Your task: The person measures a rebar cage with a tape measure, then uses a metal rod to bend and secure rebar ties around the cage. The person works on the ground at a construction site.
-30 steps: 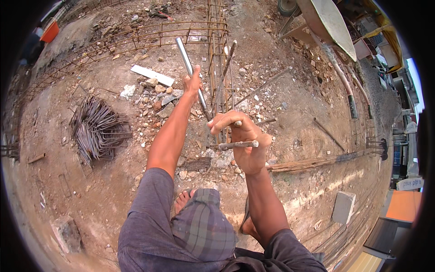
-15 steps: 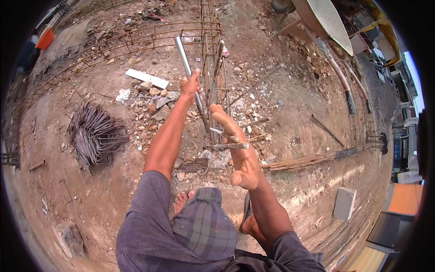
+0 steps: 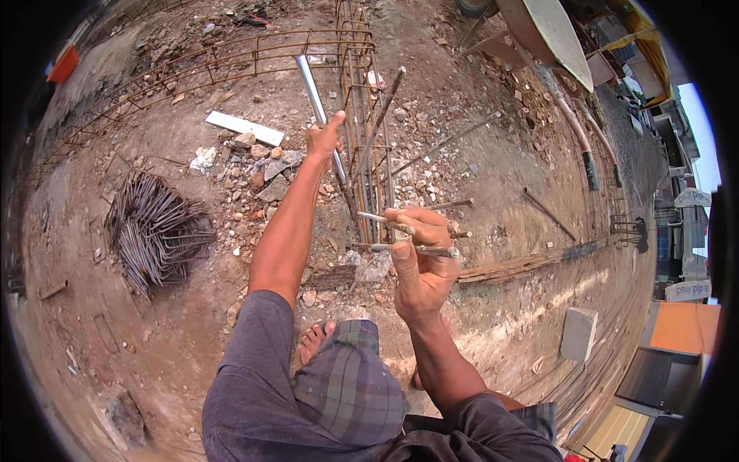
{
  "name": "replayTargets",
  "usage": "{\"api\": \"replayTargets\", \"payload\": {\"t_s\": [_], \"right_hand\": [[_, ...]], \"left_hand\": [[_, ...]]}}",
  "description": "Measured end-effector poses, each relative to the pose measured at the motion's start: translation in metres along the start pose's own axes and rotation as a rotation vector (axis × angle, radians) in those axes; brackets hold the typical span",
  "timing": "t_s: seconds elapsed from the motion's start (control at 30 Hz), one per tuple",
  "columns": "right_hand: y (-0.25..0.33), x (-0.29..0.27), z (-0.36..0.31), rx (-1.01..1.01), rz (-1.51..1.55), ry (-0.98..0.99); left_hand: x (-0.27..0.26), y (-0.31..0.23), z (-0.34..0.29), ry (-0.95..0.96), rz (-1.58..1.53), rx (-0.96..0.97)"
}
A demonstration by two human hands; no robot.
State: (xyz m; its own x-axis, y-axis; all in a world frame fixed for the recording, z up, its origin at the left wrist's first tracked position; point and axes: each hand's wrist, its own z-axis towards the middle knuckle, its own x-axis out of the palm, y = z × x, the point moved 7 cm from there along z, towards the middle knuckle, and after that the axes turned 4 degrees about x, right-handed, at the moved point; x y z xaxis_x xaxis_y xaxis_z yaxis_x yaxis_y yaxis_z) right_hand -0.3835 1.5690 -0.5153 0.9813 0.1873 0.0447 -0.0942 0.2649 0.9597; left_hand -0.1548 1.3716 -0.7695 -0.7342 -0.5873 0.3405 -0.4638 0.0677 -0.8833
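My left hand (image 3: 324,140) is wrapped round a shiny metal pipe (image 3: 309,88), held at a slant. From below the hand a darker bar continues down toward several short rods. My right hand (image 3: 425,266) is closed among these rods, its thumb and curled fingers pressed toward each other. A thin pale rod (image 3: 371,216) reaches to its fingertips. One thicker short rod (image 3: 369,247) passes behind the thumb. What exactly the fingers grip is hidden. A long rusty bar (image 3: 382,112) leans upward between the hands, beside the rebar cage (image 3: 346,100).
Bent rebar lies in a heap (image 3: 158,231) at left. A white strip (image 3: 245,128) rests near broken stones (image 3: 277,165). A wheelbarrow (image 3: 550,38) stands far right. A wooden plank (image 3: 523,264) and concrete block (image 3: 579,334) lie to the right. My bare foot (image 3: 314,342) is below.
My right hand has gone from outstretched, spread fingers to curled fingers closed among the short rods. My left hand still holds the pipe in nearly the same place.
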Motion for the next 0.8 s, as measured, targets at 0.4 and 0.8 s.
{"api": "replayTargets", "payload": {"t_s": [0.4, 0.8], "right_hand": [[-0.018, 0.005, -0.006, 0.010, 0.242, 0.225], [0.041, -0.005, -0.023, -0.136, -0.125, -0.354]], "left_hand": [[-0.007, -0.006, -0.013, 0.144, -0.040, 0.076], [-0.001, 0.008, -0.003, 0.138, 0.022, 0.006]]}}
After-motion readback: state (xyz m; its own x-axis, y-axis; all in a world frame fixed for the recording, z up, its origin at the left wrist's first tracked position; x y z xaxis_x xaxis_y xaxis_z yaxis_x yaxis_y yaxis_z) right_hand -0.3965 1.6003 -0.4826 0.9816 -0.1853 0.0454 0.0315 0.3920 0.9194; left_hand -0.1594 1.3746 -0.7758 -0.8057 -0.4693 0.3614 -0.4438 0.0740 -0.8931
